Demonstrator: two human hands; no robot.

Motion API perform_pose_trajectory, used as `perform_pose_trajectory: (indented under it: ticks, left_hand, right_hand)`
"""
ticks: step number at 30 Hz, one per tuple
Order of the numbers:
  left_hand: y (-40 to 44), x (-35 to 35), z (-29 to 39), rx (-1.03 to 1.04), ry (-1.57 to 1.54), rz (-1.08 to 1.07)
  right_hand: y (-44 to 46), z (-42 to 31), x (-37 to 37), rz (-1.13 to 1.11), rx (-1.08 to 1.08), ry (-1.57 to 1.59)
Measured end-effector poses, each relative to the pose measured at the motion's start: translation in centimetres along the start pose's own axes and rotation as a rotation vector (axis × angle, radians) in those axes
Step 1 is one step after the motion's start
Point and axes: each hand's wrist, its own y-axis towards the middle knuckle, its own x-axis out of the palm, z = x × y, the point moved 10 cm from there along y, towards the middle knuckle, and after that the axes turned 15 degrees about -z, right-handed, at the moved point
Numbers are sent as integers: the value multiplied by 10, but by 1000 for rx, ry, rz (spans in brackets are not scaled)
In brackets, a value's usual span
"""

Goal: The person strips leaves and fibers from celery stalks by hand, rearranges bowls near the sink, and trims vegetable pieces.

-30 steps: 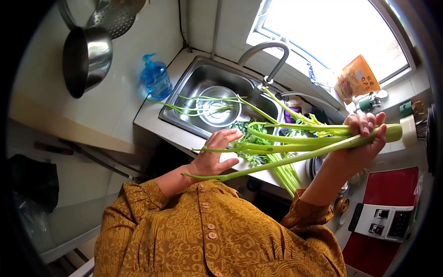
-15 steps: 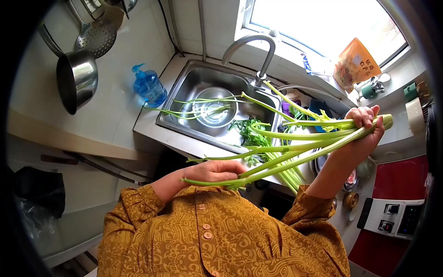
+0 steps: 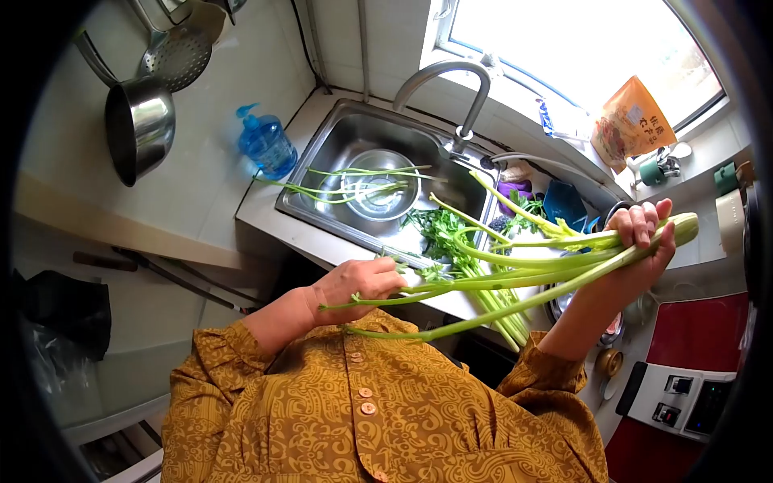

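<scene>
My right hand [image 3: 640, 241] is wrapped round the base of a bunch of celery [image 3: 555, 274], whose long stalks fan out leftward over the counter and in front of my shirt. My left hand [image 3: 361, 286] is closed beside the stalk tips, with small green celery leaves [image 3: 388, 258] showing at its fingers. Between the hands and the sink lies a heap of leafy celery tops [image 3: 449, 237] at the sink's near right corner. More stalks [image 3: 501, 312] rest on the counter below the held bunch.
The steel sink [image 3: 322, 133] holds a clear bowl [image 3: 386, 211], with thin stalks [image 3: 322, 193] laid across it. A tap [image 3: 475, 105] arches behind. On the left stands a blue pump bottle [image 3: 267, 149]; a saucepan [image 3: 141, 129] hangs on the wall. An orange pouch [image 3: 632, 125] sits by the window.
My left hand has moved up and slightly left from the lower stalk, its fingers now closed on leaf bits. My right hand keeps hold of the bunch, slightly lower in view.
</scene>
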Motion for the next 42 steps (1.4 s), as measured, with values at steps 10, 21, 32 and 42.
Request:
perform_pose_trajectory:
  ticks: [10, 21, 32, 42]
  left_hand:
    - [-19, -4, -30, -156, -282, 269]
    - [-13, 56, -22, -126, -866, -16]
    - [-30, 60, -13, 6, -1069, -120]
    - [-43, 65, -14, -77, -1330, -86]
  right_hand:
    - [-10, -7, 59, -219, -3, 112]
    - [4, -13, 73, -241, -15, 100]
    - [-2, -8, 83, -244, 19, 96]
    - [6, -37, 101, -307, -64, -7]
